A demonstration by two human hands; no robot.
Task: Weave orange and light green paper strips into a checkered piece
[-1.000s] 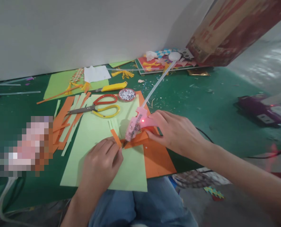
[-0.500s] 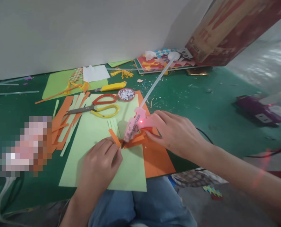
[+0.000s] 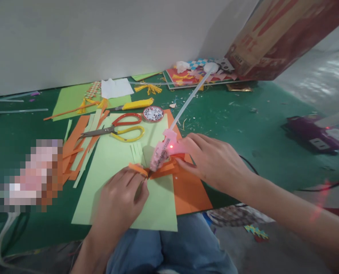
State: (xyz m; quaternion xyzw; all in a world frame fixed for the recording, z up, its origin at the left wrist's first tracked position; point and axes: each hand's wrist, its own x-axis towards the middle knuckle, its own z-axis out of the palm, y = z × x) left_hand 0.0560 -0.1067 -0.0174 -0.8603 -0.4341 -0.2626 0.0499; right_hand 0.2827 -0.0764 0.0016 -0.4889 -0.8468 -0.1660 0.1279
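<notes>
My right hand (image 3: 205, 154) is closed round the handle of a pink glue gun (image 3: 160, 151), whose small red light glows. A long translucent glue stick (image 3: 189, 102) sticks out of its back end. The gun's nozzle points down at an orange paper strip (image 3: 138, 169) that my left hand (image 3: 125, 190) pinches between thumb and fingers. Beneath both hands lies a pale green paper sheet (image 3: 155, 207), partly over an orange sheet (image 3: 191, 194). More orange strips (image 3: 162, 170) lie under the nozzle, and cut pale green strips (image 3: 136, 153) lie just beyond my left hand.
Scissors (image 3: 115, 131), a yellow utility knife (image 3: 136, 104) and a small round dish (image 3: 153, 113) lie behind the sheet. Loose paper strips (image 3: 83, 148) are heaped to the left. A purple packet (image 3: 315, 133) lies on the right, a printed carton (image 3: 269, 36) behind. A cable (image 3: 249, 164) runs off right.
The free end of the orange strip in my left hand has swung down toward the left and now lies flatter. The glue gun stays nearly in place.
</notes>
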